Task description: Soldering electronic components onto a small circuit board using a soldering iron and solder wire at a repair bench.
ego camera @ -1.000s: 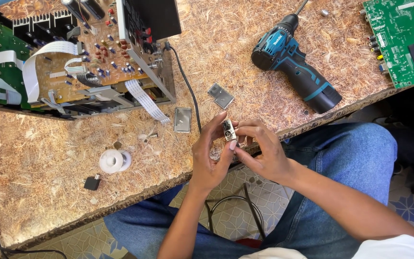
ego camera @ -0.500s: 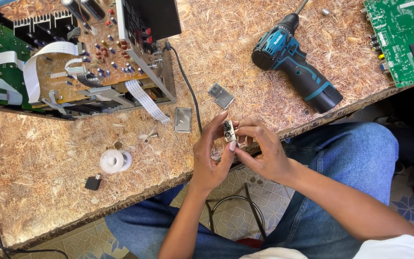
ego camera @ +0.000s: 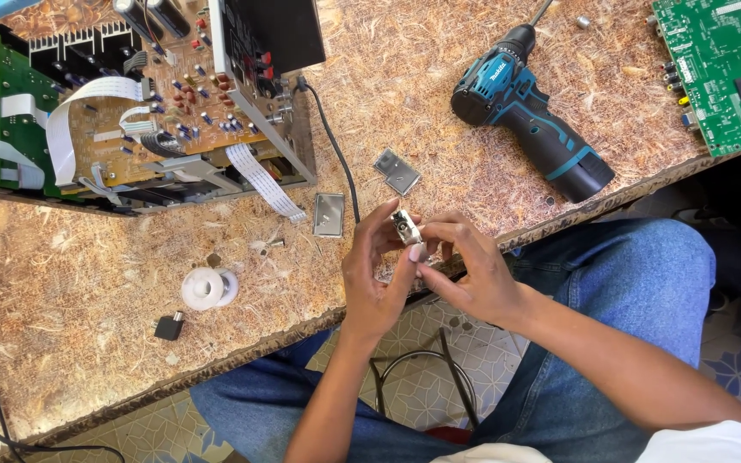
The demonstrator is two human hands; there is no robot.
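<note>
The fingers (ego camera: pixel 411 254) of both hands meet just below the middle of the frame, pinching a small silver metal component with a boxy shape (ego camera: pixel 405 226) between them; the left hand (ego camera: pixel 372 279) grips it from the left with thumb and fingertips closed on it, and the right hand (ego camera: pixel 466 273) closes on it from the right and below, so the part sits above the near edge of the rough chipboard tabletop (ego camera: pixel 87 360). Just to the upper left of the hands two small flat silver metal plates lie on the tabletop, one rectangular (ego camera: pixel 329 214) and one tilted (ego camera: pixel 397 171), with a thin black cable (ego camera: pixel 336 154) running between them. Further to the upper right lies a teal and black cordless drill (ego camera: pixel 529 124) on its side. In the upper right corner of the frame rests a green circuit board (ego camera: pixel 713 69). The upper left of the frame is filled by an opened electronic chassis with a brown circuit board and white ribbon cables (ego camera: pixel 147 111). At lower left on the tabletop sit a small white spool (ego camera: pixel 207 287) and, near it, a small black plug-like piece (ego camera: pixel 169 327). Beneath the hands are the person's blue jeans (ego camera: pixel 636 291) and a patterned tile floor (ego camera: pixel 422 343).
</note>
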